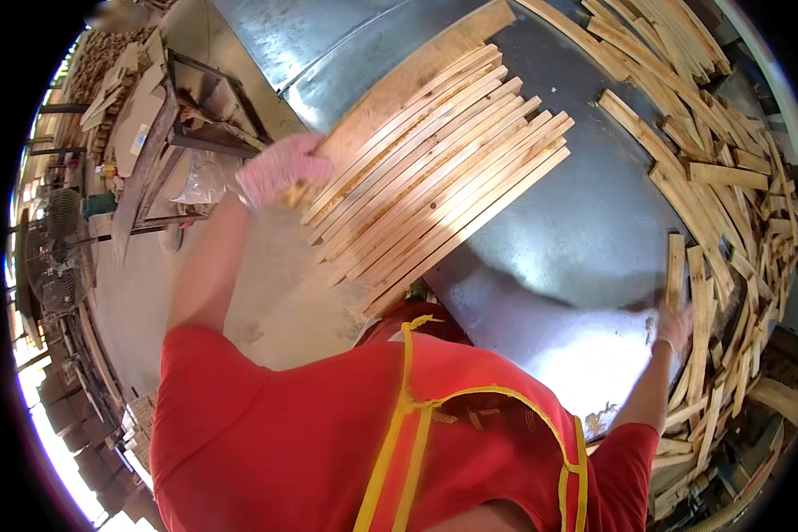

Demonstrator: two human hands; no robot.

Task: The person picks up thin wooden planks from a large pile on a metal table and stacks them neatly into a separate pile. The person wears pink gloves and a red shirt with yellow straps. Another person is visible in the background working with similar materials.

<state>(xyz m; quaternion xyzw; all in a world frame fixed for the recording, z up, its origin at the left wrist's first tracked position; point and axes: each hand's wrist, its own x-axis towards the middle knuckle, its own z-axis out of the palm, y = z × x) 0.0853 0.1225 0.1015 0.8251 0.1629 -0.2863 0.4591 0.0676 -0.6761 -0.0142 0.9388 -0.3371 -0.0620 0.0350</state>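
Observation:
My left hand [284,170], in a pale pink glove, is closed at the near left end of a wide wooden board [417,75]. The board lies along the far left side of a row of narrow wooden strips [443,168]. The strips sit side by side on the metal table [541,213], and their near ends jut past its edge. Far to the right, my slightly blurred right hand [674,326] is closed around the near end of a short wooden strip [676,266], beside a heap of loose strips. Its fingertips are partly hidden.
A long heap of loose wooden strips [727,204] curves along the table's right side. More long strips [661,40] lie at the far right. On the left stand a metal-framed rack [195,137] with wood scraps and a fan [60,248] above the concrete floor [133,293].

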